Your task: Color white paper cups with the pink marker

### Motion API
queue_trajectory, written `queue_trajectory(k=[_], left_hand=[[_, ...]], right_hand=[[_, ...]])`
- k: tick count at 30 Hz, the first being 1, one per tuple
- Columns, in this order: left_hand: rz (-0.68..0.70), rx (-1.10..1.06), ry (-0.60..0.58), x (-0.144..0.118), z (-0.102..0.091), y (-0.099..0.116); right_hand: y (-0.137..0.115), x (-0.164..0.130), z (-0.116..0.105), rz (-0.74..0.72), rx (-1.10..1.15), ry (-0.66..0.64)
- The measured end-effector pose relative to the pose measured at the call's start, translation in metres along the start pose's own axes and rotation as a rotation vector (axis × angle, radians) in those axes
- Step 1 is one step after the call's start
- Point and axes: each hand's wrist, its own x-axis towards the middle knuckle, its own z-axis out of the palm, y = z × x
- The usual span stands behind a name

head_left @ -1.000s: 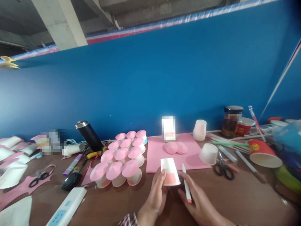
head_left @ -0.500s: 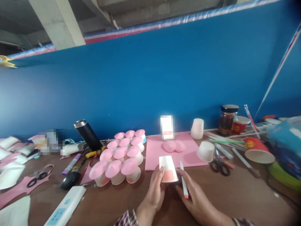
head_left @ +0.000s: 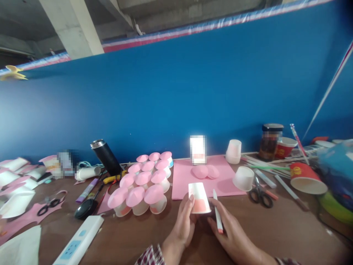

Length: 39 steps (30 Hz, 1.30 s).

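Head view: take the held paper cup [head_left: 200,202] as the dial's centre, twelve toward the wall. The left hand [head_left: 183,221] grasps the cup, wide rim downward, above the brown table [head_left: 154,239]; the right hand [head_left: 230,224], just beside it at four, grips a white marker [head_left: 217,217]. The tabletop is dark and crowded toward its edges. A pink sheet [head_left: 180,188] lies flat at twelve, scissors [head_left: 260,197] at three, a lidded jar [head_left: 270,143] at two. Between nine and ten stand rows of pink-capped cups [head_left: 145,195]; a white power strip [head_left: 79,241] lies between eight and nine. A blue partition [head_left: 176,95] spans the back. Beyond it, a pale pillar [head_left: 73,31] rises between ten and eleven under a grey ceiling [head_left: 168,11].
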Motion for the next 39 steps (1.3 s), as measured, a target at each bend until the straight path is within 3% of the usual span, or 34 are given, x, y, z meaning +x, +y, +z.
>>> queue_trajectory(k=[14,26,34,39], left_hand=[[0.015,-0.001,-0.051,-0.001,0.002,0.001],[-0.016,-0.075,0.041,0.001,0.01,0.013],[-0.03,-0.072,0.032,-0.002,0.014,0.017],[-0.068,-0.017,0.006,0.0,0.012,0.016]], right_hand=[[-0.003,0.001,-0.001,-0.034,-0.024,0.036],[-0.012,0.002,-0.014,-0.107,0.114,0.331],[-0.016,-0.006,-0.017,-0.054,0.332,0.31],[-0.013,-0.01,-0.016,-0.036,0.339,0.305]])
